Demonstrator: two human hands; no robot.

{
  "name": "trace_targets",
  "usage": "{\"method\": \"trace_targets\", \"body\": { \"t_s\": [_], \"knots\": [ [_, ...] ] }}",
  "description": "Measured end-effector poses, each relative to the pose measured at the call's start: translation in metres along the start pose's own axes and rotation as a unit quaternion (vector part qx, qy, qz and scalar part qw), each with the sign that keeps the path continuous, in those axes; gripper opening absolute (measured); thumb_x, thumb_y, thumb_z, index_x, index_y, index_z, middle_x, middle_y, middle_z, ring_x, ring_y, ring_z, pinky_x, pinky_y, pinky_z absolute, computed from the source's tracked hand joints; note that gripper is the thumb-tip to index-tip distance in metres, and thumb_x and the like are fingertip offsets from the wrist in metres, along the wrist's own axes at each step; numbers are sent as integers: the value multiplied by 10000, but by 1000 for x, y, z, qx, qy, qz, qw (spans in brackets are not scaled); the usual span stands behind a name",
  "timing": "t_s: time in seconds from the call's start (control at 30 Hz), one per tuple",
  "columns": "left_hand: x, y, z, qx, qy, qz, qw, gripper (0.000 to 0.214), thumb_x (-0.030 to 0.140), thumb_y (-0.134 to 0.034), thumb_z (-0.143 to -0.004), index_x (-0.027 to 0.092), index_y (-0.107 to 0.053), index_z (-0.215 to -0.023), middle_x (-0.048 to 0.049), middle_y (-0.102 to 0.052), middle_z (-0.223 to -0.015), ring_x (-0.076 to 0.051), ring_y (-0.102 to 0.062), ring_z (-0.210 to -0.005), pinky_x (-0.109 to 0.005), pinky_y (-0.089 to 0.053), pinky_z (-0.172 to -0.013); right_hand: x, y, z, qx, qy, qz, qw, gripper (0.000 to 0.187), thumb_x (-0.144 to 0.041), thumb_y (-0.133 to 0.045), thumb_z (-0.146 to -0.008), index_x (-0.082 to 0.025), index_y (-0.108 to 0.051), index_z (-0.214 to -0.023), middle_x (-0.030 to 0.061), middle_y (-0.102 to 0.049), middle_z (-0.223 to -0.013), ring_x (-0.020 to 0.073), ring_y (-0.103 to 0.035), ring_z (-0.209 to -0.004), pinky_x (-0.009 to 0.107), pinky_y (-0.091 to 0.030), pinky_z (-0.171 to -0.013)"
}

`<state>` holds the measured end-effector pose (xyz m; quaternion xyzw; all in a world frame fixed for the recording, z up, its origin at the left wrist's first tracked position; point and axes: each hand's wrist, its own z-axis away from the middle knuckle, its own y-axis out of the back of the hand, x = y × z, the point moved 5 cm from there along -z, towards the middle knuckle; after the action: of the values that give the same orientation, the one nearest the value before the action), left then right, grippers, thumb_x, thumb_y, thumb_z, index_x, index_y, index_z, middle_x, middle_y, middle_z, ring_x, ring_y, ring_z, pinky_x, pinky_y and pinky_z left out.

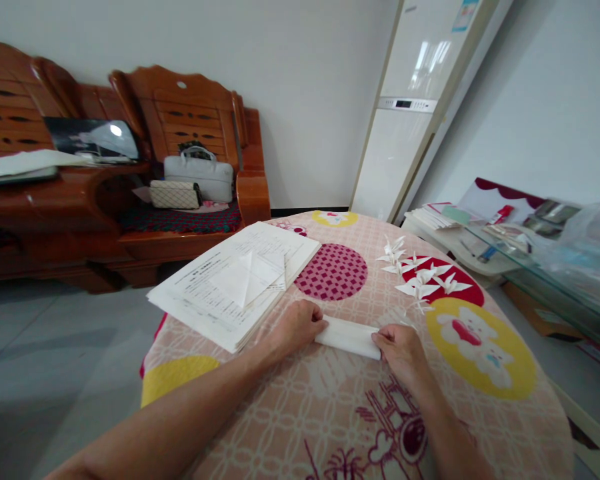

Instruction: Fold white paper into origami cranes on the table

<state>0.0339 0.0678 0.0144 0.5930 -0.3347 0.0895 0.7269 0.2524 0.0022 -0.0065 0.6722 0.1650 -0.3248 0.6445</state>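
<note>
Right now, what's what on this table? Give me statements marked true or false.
1. The left hand and right hand hold the ends of a folded white paper. True.
2. The paper cranes lie nearest the left hand. False: nearest the right hand.
3. The stack of printed sheets lies on the floor. False: on the table, beside the left hand.
4. A white handbag sits on the wooden bench. True.

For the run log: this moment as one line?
left hand: holds folded white paper strip | right hand: holds its other end | nearby: white paper cranes, printed sheet stack
</note>
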Motion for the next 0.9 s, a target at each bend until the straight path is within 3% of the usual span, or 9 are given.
{"method": "trace_targets", "body": {
  "t_s": [0.23, 0.9],
  "knots": [
    [-1, 3, -2, 0, 40, -21, 999, 187, 289, -594, -759, 156, -689, -667, -25, -630, -596, -140, -564, -597, -248, -373, -602, -5, 1, 0, 44, -14, 96, 994, 254, -330, -527, -817, -176, -696, -708, 75, -702, -701, 193, -621, -642, 271, -382, -578],
    [-4, 1, -4, -14, 51, -8, 999, 165, 283, -613, -742, 161, -683, -655, -3, -583, -501, -138, -563, -572, -241, -394, -601, -7, 3, -2, 35, -20, 94, 995, 260, -314, -530, -819, -157, -710, -716, 83, -712, -697, 194, -631, -650, 269, -399, -599]
  ]
}}
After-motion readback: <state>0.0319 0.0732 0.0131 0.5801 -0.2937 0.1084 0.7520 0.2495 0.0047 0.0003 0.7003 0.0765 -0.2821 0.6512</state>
